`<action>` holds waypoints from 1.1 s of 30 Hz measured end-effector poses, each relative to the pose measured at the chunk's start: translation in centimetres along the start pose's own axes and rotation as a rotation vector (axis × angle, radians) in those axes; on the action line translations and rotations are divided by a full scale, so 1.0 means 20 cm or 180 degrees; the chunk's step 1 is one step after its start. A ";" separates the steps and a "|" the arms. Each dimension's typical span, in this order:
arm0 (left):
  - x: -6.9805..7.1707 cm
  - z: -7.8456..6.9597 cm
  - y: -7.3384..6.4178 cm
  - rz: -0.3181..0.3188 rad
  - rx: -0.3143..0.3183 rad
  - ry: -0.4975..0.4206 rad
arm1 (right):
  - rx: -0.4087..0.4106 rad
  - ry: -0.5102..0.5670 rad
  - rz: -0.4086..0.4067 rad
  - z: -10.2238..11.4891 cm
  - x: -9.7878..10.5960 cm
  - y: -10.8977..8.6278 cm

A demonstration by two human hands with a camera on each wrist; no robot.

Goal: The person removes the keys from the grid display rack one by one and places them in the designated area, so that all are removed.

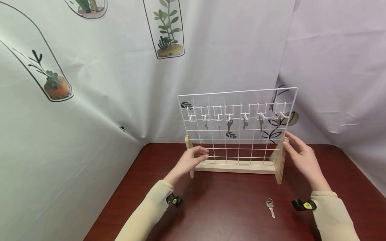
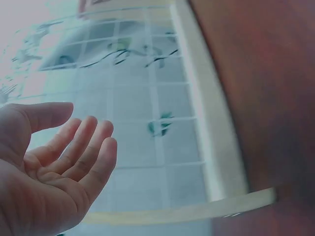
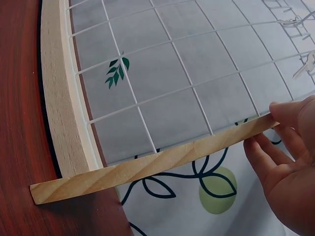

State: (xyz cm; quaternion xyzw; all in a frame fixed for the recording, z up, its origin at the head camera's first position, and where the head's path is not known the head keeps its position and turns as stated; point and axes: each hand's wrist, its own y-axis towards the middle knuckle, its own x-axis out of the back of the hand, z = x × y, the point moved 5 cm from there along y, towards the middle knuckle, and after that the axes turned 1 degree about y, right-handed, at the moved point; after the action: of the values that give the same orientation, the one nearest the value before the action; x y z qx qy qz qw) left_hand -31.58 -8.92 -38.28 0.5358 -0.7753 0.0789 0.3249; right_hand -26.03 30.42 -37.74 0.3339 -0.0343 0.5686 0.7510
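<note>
A white wire grid rack (image 1: 234, 139) stands upright in a pale wooden base (image 1: 236, 169) on the table. Several keys (image 1: 230, 125) hang from white hooks in a row along its upper part. My right hand (image 1: 303, 159) pinches the top of the right wooden side post (image 3: 162, 164) between thumb and fingers. Near the left side post (image 1: 188, 142), my left hand (image 1: 190, 160) holds nothing. In the left wrist view its fingers (image 2: 86, 147) are loosely bent, palm up, in front of the grid. One key (image 1: 271, 209) with a small ring lies on the table before the rack.
The dark red table (image 1: 223, 197) has its back edge just behind the rack. A white cloth (image 1: 229, 50) printed with plants hangs behind and at the left. Dark cameras (image 1: 174, 200) are strapped at both wrists.
</note>
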 end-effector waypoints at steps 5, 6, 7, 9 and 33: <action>0.12 -0.09 0.02 -0.0238 -0.0129 -0.0178 | -0.0036 -0.0024 0.0000 -0.01 0.00 0.00; 0.15 -0.11 0.02 -0.0274 -0.0168 -0.0201 | -0.0039 -0.0025 0.0002 -0.01 0.00 0.00; 0.17 -0.13 0.02 -0.0308 -0.0205 -0.0232 | -0.0039 -0.0021 0.0006 -0.01 0.00 0.00; 0.21 -0.17 0.02 -0.0374 -0.0296 -0.0312 | -0.0032 -0.0016 0.0007 -0.01 0.00 0.00; 0.28 -0.32 0.12 -0.0578 -0.0516 -0.0850 | 0.0100 -0.0008 -0.0055 -0.01 -0.01 0.00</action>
State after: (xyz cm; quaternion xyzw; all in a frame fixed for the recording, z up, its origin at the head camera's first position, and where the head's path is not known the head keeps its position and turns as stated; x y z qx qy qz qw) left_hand -32.11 -9.32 -29.39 0.5814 -0.7638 -0.0853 0.2670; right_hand -26.08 30.41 -38.03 0.3466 -0.0235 0.5622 0.7505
